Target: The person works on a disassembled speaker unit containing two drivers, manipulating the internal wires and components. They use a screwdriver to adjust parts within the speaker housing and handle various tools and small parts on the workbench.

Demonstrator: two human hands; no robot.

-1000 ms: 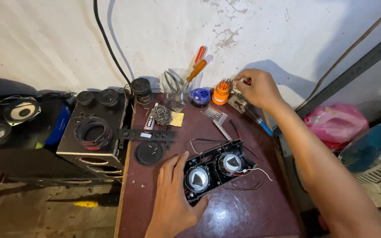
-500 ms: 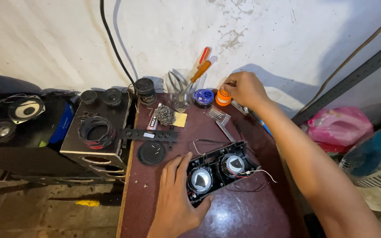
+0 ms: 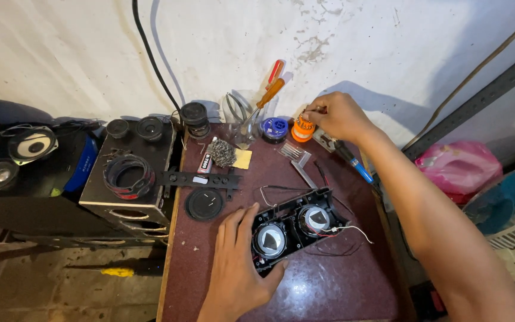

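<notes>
A black twin-speaker panel (image 3: 296,225) with loose thin wires lies on the dark red table (image 3: 329,292). My left hand (image 3: 236,268) rests flat on its left end, thumb under the front edge. My right hand (image 3: 335,115) reaches to the back of the table, fingertips pinched on the top of a small orange spool (image 3: 301,129). Just right of it lies a soldering iron with a blue handle (image 3: 353,161).
At the back stand a clear jar with orange screwdrivers (image 3: 251,116) and a blue round tin (image 3: 275,127). A metal wool pad (image 3: 222,152), a black bracket (image 3: 201,179) and a round black disc (image 3: 205,204) lie left. Speaker boxes (image 3: 132,176) stand beside the table.
My right hand has shifted slightly left along the back of the table and closed its fingertips over the orange spool. The left hand stays on the speaker panel.
</notes>
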